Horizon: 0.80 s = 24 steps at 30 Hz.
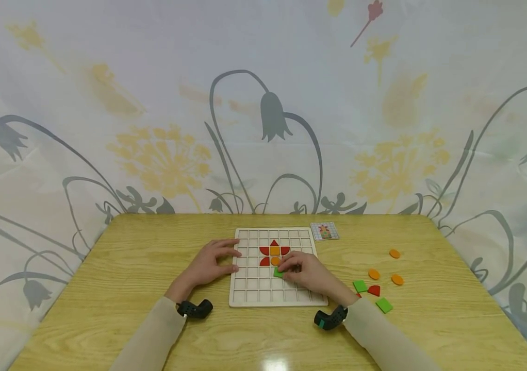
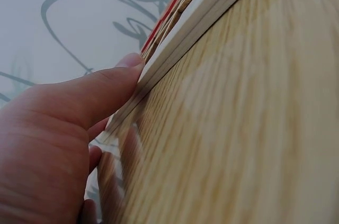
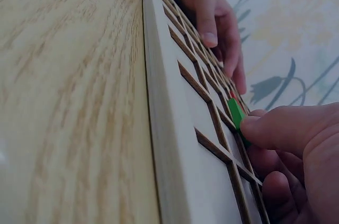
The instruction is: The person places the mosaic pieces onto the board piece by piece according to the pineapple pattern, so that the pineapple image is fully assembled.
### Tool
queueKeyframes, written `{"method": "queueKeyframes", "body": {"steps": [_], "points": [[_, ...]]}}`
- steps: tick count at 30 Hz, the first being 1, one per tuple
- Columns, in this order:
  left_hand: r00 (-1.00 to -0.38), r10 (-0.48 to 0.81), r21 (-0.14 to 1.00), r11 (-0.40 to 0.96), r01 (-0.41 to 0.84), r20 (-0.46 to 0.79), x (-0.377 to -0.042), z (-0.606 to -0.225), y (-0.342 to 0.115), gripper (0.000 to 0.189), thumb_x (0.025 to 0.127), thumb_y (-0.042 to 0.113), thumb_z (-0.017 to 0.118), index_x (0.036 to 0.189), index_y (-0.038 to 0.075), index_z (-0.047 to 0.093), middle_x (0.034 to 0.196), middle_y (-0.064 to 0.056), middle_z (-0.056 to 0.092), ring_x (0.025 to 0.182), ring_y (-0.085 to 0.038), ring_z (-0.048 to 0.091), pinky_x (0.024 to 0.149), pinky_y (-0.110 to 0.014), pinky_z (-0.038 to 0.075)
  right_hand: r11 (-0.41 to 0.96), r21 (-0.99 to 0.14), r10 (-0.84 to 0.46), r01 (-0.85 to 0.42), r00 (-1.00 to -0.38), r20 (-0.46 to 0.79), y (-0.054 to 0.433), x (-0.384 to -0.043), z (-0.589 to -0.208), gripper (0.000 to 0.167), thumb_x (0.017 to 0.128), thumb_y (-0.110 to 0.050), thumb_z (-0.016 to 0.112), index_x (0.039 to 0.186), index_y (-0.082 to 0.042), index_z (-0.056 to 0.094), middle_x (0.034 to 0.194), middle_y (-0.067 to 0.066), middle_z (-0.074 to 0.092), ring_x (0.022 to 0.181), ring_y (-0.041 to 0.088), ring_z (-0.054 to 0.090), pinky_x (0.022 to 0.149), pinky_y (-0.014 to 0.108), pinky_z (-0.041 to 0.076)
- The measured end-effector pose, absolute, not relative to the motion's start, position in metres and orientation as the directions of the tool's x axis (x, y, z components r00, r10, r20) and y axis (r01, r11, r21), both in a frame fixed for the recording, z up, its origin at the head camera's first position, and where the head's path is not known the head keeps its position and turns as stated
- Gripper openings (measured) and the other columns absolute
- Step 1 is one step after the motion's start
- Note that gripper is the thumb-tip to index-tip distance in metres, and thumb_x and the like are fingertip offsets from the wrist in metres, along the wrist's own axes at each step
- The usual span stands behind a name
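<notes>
My right hand [image 1: 309, 271] pinches a green square tile [image 1: 278, 273] between thumb and fingers, low over the middle of a white wooden grid board [image 1: 249, 298]. In the right wrist view the green tile [image 3: 236, 112] is tilted among the raised grid lines. Just above it lies an orange round tile [image 1: 275, 261], partly covered by my fingers. Red pieces [image 1: 274, 242] surround an orange square tile [image 1: 275, 251] farther up the board. My left hand [image 1: 210, 263] rests at the board's left edge, fingers spread and thumb tip [image 2: 132, 61] against the rim.
A small pattern card [image 1: 324, 231] lies by the board's far right corner. Right of my right hand are several loose pieces: orange rounds [image 1: 397, 280], green squares [image 1: 384, 305] and red pieces [image 1: 374, 290]. A floral cloth [image 1: 175, 103] hangs behind the wooden table [image 1: 119, 268].
</notes>
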<state>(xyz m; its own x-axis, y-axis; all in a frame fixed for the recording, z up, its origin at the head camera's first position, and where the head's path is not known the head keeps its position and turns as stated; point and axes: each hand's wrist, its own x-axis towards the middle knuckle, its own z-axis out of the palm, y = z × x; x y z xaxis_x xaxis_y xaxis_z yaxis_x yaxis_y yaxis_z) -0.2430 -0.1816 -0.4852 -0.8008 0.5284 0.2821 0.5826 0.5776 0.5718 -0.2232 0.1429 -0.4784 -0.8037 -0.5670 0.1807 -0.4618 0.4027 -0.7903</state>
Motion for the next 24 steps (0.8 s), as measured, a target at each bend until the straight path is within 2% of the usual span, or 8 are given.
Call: {"method": "queueKeyframes", "body": {"steps": [10,24], "points": [[-0.801,0.529,0.567,0.582,0.583,0.280,-0.2423,-0.4839,-0.1808,0.030,0.090,0.029,0.076,0.116,0.016,0.074,0.148,-0.007,0.051,0.136,-0.038,0.041,0.109,-0.061,0.031,0.403,-0.778,-0.565,-0.481,-0.800,0.202,0.1401,-0.2206,-0.4797,0.017,0.094,-0.005,0.067,0.104,-0.014,0.078,0.120,0.001,0.066,0.113,0.024,0.060,0.087,0.029,0.051],[-0.798,0.535,0.576,0.571,0.585,0.279,-0.2415,-0.4824,-0.1817,0.030,0.091,0.030,0.075,0.117,0.016,0.073,0.149,-0.008,0.050,0.136,-0.039,0.040,0.109,-0.063,0.029,0.409,-0.745,-0.585,-0.526,-0.778,0.228,0.1392,-0.2187,-0.4780,0.016,0.096,-0.006,0.067,0.106,-0.012,0.078,0.117,-0.001,0.064,0.113,0.024,0.059,0.089,0.034,0.051]]}}
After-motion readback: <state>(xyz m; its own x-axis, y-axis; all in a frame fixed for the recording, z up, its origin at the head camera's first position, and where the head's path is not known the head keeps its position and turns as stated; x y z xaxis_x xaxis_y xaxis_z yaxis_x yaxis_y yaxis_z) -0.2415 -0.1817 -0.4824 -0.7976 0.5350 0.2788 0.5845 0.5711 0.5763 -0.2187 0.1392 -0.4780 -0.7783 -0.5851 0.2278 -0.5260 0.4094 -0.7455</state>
